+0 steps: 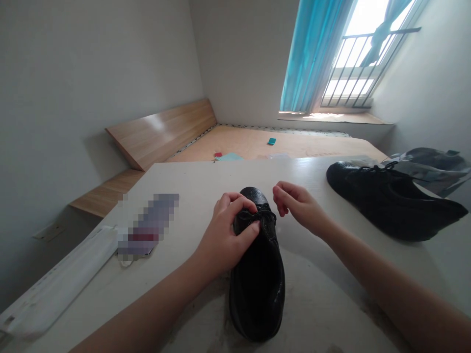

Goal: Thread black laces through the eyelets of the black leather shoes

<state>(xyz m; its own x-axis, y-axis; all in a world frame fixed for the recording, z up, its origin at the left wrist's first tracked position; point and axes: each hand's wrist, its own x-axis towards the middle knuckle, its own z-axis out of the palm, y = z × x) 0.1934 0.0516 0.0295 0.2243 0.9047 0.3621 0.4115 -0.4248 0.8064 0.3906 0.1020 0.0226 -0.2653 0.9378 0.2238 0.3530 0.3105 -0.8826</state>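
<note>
A black leather lace-up shoe (257, 284) stands on the white table (191, 184), its toe pointing away from me and its opening towards me. My left hand (230, 233) is shut on the shoe's black lace (255, 215) at the top of the lacing, with the fingers over the knot area. My right hand (296, 203) hangs just right of the toe, its fingertips pinched together and no lace visible between them. A second black lace-up shoe (390, 203) lies at the table's right side, beyond my right hand's reach of contact.
A pixelated, blurred object (149, 225) and a long white package (55, 279) lie on the table's left. A grey plastic bag (430, 169) sits behind the second shoe. Beyond the table's far edge are a wooden bed base (257, 144), a window (353, 59) and a blue curtain (312, 54).
</note>
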